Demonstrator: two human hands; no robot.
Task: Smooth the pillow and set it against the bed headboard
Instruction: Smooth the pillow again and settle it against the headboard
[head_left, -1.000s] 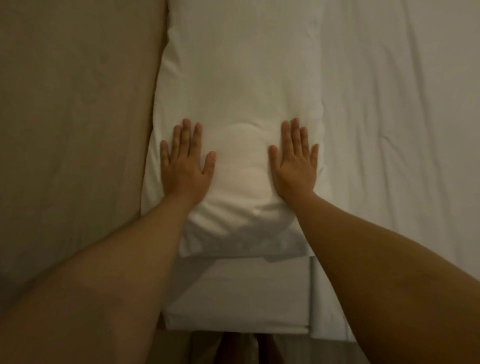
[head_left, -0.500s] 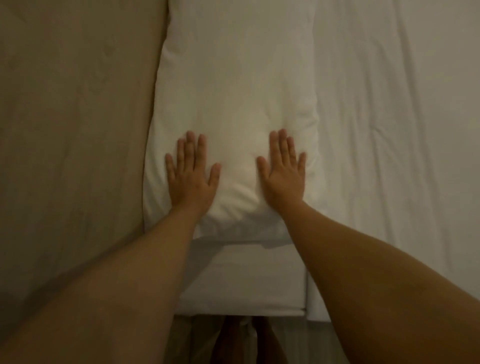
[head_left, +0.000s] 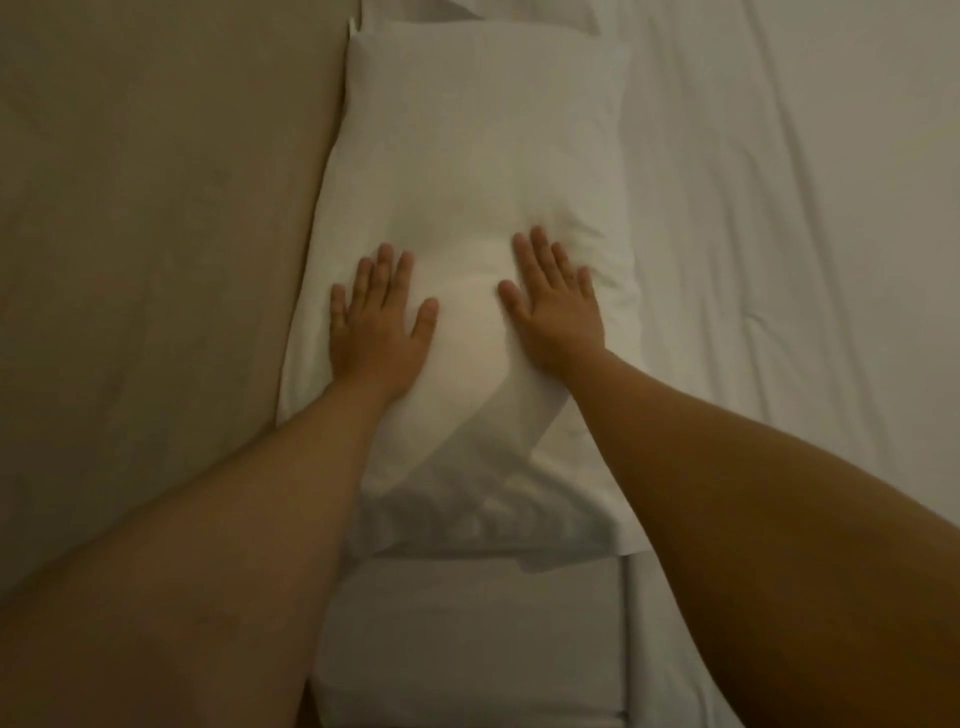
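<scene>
Two bare hands lie flat, palms down, on a white pillow (head_left: 467, 171). The left hand (head_left: 379, 322) has its fingers spread and pointing toward twelve o'clock; it grips nothing and only presses the fabric. The right hand (head_left: 556, 306) is equally flat and open, fingers aimed toward eleven o'clock, also holding nothing. The two sit side by side and apart, with a raised bulge of filling between the thumbs.

From the hands, most of the pillow stretches away toward twelve o'clock, so its long axis runs straight out from the person. Its near end, rumpled, lies at six o'clock under the forearms.

At nine o'clock, the pillow's long left edge appears to touch a tan upholstered headboard (head_left: 156, 208). The left hand is the nearer one to it. At three o'clock, the wrinkled white bed sheet (head_left: 779, 260) spreads away. Part of a second pillow (head_left: 519, 13) shows at twelve o'clock.

The next smoothing stroke would likely run outward along that long axis.
</scene>
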